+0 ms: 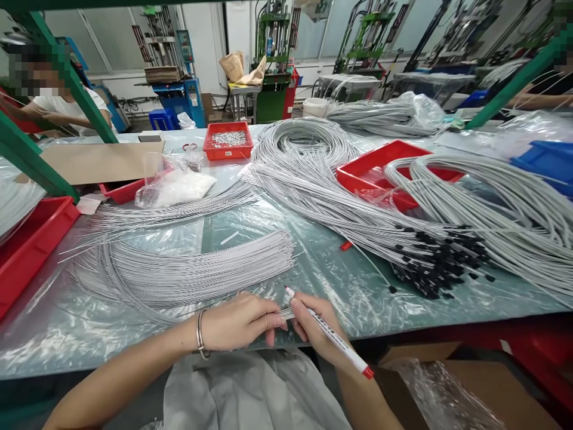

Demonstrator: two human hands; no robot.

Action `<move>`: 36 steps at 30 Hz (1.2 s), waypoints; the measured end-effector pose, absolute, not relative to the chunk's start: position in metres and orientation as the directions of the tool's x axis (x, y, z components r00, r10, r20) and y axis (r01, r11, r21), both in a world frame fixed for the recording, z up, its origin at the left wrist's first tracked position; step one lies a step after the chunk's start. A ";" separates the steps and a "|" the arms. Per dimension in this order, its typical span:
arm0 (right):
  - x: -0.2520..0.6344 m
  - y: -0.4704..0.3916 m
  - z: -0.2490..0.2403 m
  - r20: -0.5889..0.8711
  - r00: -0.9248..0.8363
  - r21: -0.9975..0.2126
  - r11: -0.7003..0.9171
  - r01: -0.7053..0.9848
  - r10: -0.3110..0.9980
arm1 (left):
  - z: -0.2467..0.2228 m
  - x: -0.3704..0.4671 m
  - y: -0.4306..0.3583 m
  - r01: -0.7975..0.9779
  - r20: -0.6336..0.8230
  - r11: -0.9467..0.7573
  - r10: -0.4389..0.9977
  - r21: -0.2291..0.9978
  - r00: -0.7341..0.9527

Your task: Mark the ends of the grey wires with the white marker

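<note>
Both bare forearms enter from bottom edge, converging at centre. Left hand (239,322) palm down, fingers curled forward, thumb and fingertips pinched together; thin metal bangle (200,334) on left wrist. Right hand (316,325) just beside it, nearly touching, fingers folded in writing grip, wrist bent inward.

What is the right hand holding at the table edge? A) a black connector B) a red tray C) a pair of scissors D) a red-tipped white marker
D: the right hand grips a white marker with red ends, its tip by the thin wire ends pinched in the left hand.
</note>
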State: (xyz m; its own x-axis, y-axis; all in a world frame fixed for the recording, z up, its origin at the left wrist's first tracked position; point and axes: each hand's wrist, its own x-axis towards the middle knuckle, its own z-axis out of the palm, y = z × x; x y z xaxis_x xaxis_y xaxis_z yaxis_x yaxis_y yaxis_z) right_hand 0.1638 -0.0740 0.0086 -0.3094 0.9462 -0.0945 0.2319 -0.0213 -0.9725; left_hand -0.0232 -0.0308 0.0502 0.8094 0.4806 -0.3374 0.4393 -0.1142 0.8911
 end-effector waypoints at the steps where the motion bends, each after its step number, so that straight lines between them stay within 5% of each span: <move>1: 0.164 -0.074 0.008 -0.094 -0.304 -0.976 -0.027 0.216 0.948 | 0.050 -0.023 -0.031 0.443 -0.342 -0.100 0.494 0.891 0.799; 11: 0.165 -0.070 0.006 -0.088 -0.259 -0.982 -0.039 0.187 0.962 | 0.043 -0.024 -0.031 0.416 -0.379 0.060 0.545 0.907 0.748; 15: 0.170 -0.069 0.001 0.036 -0.193 -0.985 0.067 0.158 0.981 | 0.040 -0.024 -0.029 0.399 -0.423 0.174 0.572 0.900 0.703; 19: 0.174 -0.073 -0.004 0.233 -0.006 -0.906 0.220 0.362 0.972 | 0.042 -0.023 -0.025 0.418 -0.405 0.138 0.629 0.898 0.664; 26: 0.151 -0.085 -0.005 0.454 -0.173 -0.674 0.464 0.576 0.874 | 0.038 -0.018 -0.023 0.381 -0.287 0.002 0.659 0.925 0.695; 31: 0.155 -0.085 -0.007 0.364 -0.152 -0.751 0.386 0.535 0.919 | 0.038 -0.018 -0.023 0.402 -0.299 -0.007 0.657 0.916 0.692; 36: 0.166 -0.078 -0.007 0.033 -0.286 -0.946 0.122 0.301 0.958 | 0.047 -0.015 -0.024 0.411 -0.298 -0.077 0.571 0.909 0.765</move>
